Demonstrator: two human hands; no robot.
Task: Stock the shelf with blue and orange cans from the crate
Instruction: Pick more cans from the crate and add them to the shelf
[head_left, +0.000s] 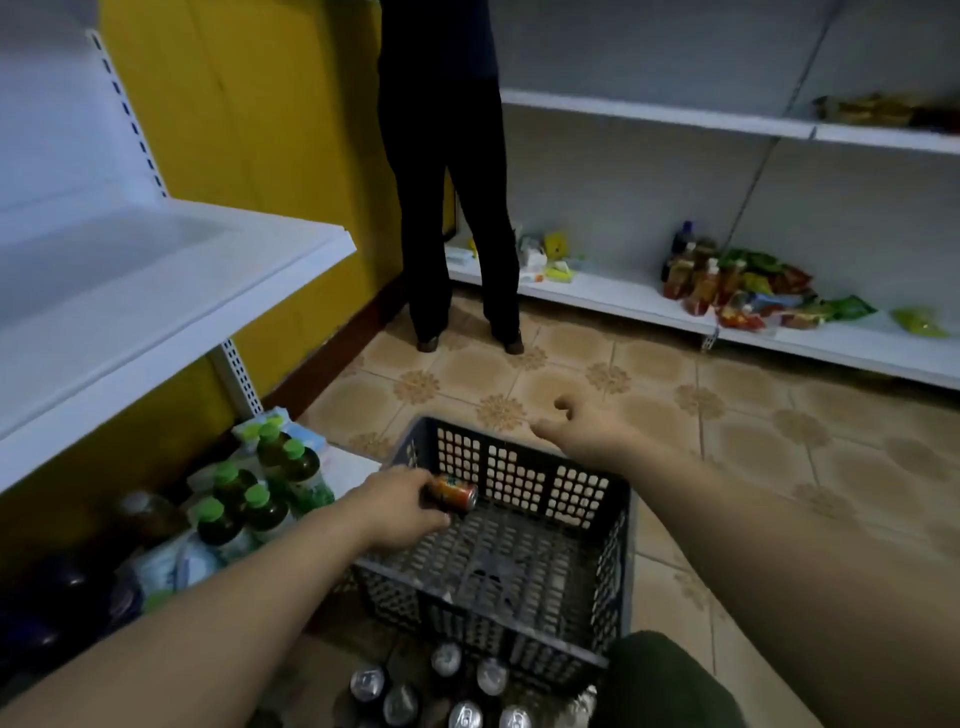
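left hand (402, 506) grips orange can (453, 493) inside crate (621, 540)

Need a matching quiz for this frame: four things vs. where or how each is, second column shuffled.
1 orange can
2 right hand
3 green-cap bottles
4 snack packets

a on the low shelf at right
b open, above the crate's far corner
c gripped by the left hand, inside the crate
d under the left shelf

Pairs: 1-c, 2-b, 3-d, 4-a
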